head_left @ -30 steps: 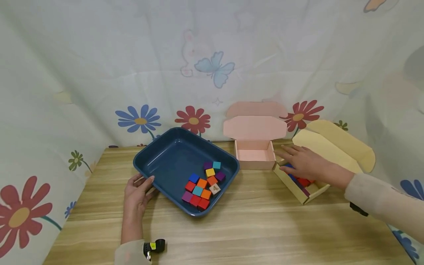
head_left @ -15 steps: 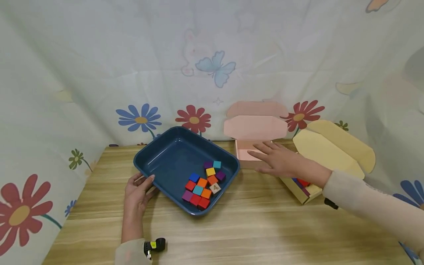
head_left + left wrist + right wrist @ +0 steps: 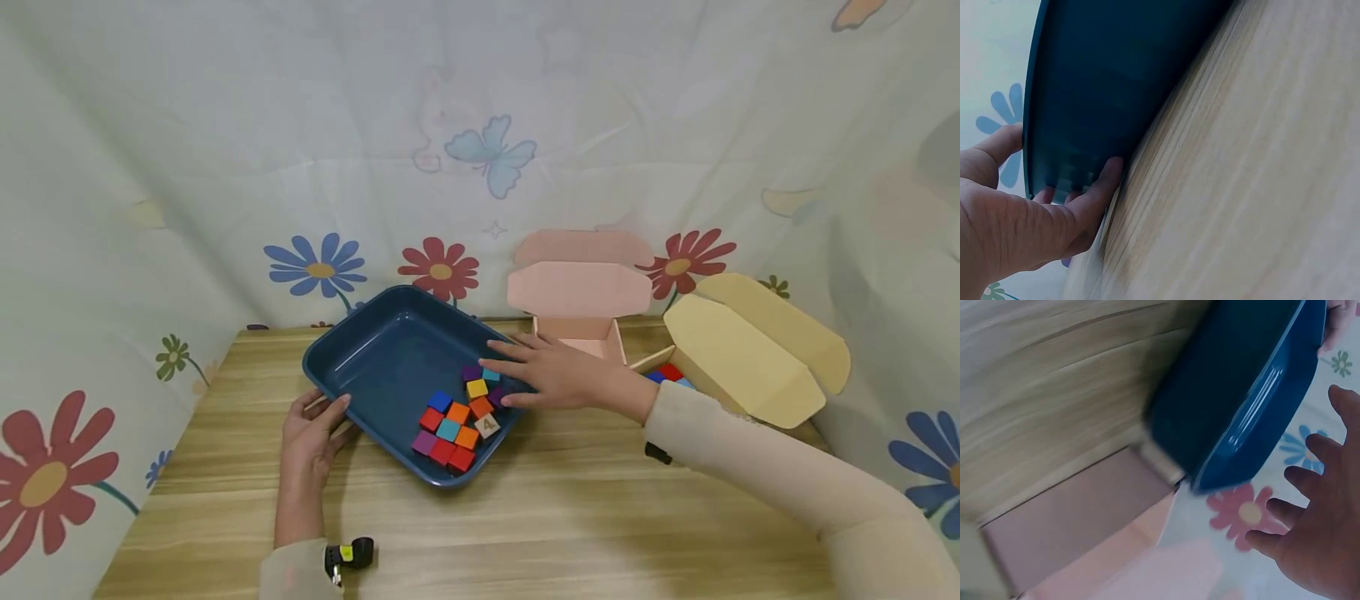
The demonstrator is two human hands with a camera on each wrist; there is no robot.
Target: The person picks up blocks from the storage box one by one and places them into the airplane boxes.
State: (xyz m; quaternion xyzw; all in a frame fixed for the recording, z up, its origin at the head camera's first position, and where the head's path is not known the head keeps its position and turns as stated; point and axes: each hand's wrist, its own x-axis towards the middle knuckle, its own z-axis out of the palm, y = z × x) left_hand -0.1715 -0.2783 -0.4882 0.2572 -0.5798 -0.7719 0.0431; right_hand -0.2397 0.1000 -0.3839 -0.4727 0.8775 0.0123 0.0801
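Note:
My left hand (image 3: 309, 437) holds the near left rim of a dark blue rectangular tray (image 3: 378, 367), thumb on the rim and fingers against its outer side, as the left wrist view shows. Wooden cubes in several colours lie towards the tray's right corner, among them a yellow cube (image 3: 477, 389) and a plain wood cube (image 3: 487, 426) marked with a 4. Over the tray's right edge hovers my right hand (image 3: 570, 377), fingers spread and holding nothing. It hides part of a purple cube (image 3: 497, 398). In the right wrist view its fingers (image 3: 1304, 481) are apart and bare.
Behind my right hand stands a pink cardboard box (image 3: 579, 289), lid up. To its right is a yellow cardboard box (image 3: 742, 358) with red and blue cubes (image 3: 670, 372) inside, partly covered by my right forearm. A patterned cloth (image 3: 360, 125) hangs behind the wood-grain table (image 3: 465, 550).
My right hand has moved left from the yellow box, past the front of the pink box, to the tray's right edge. The left hand and tray have stayed in place.

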